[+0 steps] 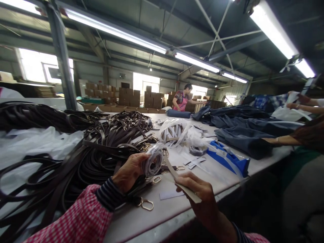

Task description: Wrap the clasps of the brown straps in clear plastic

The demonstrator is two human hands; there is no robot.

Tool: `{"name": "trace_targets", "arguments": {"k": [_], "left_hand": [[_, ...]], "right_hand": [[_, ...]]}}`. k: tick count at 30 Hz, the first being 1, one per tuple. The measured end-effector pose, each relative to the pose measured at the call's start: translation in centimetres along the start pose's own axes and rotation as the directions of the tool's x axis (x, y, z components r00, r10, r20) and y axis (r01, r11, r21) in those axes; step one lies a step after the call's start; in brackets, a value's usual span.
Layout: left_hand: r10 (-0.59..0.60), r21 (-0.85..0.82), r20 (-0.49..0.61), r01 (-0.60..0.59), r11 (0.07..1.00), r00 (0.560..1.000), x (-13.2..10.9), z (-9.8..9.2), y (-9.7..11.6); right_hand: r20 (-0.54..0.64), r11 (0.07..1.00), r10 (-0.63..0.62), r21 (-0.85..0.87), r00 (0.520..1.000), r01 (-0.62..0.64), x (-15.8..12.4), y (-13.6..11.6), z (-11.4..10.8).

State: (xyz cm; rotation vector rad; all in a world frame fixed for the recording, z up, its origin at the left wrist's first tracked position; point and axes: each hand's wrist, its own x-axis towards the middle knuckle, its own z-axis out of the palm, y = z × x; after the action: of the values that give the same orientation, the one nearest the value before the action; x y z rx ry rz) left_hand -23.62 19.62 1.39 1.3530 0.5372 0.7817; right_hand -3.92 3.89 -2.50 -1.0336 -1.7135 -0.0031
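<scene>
My left hand is closed around a coiled grey-white strap in a clear plastic bag, held just above the white table. My right hand pinches the loose tan end of that strap, which runs from the coil down to my fingers. Metal clasp rings lie on the table below my left hand. A big heap of dark leather straps spreads to the left of both hands.
More bagged straps, small white tags and a blue object lie ahead. Dark blue garments cover the right side, where other people's arms reach in. A person stands by stacked cardboard boxes at the far end.
</scene>
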Motion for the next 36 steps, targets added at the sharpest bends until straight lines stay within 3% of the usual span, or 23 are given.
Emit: {"name": "trace_targets", "arguments": {"k": [2, 5, 11, 15, 18, 20, 22, 24, 26, 31, 33, 36], "left_hand": [[-0.041, -0.096, 0.025, 0.043, 0.994, 0.999, -0.2, 0.1, 0.3], [-0.077, -0.224, 0.076, 0.092, 0.97, 0.994, -0.6, 0.2, 0.8], [-0.048, -0.27, 0.155, 0.089, 0.959, 0.987, -0.8, 0.5, 1.1], [-0.02, -0.276, 0.285, 0.102, 0.956, 0.958, -0.6, 0.9, 0.4], [0.019, -0.208, 0.326, 0.052, 0.977, 0.945, -0.7, 1.3, 0.1], [0.029, -0.094, 0.281, -0.002, 0.996, 0.959, -0.9, 1.6, 0.1], [0.077, 0.131, 0.192, -0.103, 0.986, 0.978, -1.3, 1.9, 0.0], [0.189, 0.388, 0.131, -0.226, 0.894, 0.973, -1.5, 2.4, -0.7], [0.293, 0.562, 0.143, -0.321, 0.762, 0.945, -1.9, 3.0, -2.0], [0.503, 0.726, 0.322, -0.55, 0.413, 0.802, -2.8, 4.2, -6.1], [0.476, 0.756, 0.388, -0.568, 0.326, 0.789, -2.9, 4.3, -7.2], [0.367, 0.766, 0.455, -0.567, 0.303, 0.811, -2.6, 4.1, -8.2]], "right_hand": [[-0.043, 0.992, -0.123, -0.048, 0.991, 0.121, 1.5, -0.7, 0.2], [0.016, 0.962, -0.237, -0.135, 0.971, 0.237, 2.9, -0.9, 0.6], [0.189, 0.877, -0.355, -0.272, 0.915, 0.396, 3.9, 0.3, 0.6], [0.236, 0.845, -0.381, -0.304, 0.894, 0.44, 4.4, 0.5, 0.7], [0.256, 0.879, -0.298, -0.304, 0.92, 0.369, 4.4, 1.2, 1.0], [0.252, 0.898, -0.24, -0.31, 0.937, 0.313, 3.8, 1.6, 1.1], [0.212, 0.919, -0.224, -0.28, 0.951, 0.278, 2.7, 1.6, 1.2], [0.137, 0.95, -0.205, -0.21, 0.969, 0.23, 1.3, 1.5, 1.3], [0.073, 0.976, -0.143, -0.154, 0.987, 0.153, -0.3, 1.5, 1.4], [0.107, 0.985, 0.046, -0.172, 0.993, -0.027, -3.6, 2.1, 1.6], [0.164, 0.982, 0.149, -0.136, 0.975, -0.127, -4.1, 2.3, 1.5], [0.209, 0.943, 0.334, -0.053, 0.919, -0.33, -3.8, 2.6, 1.2]]}}
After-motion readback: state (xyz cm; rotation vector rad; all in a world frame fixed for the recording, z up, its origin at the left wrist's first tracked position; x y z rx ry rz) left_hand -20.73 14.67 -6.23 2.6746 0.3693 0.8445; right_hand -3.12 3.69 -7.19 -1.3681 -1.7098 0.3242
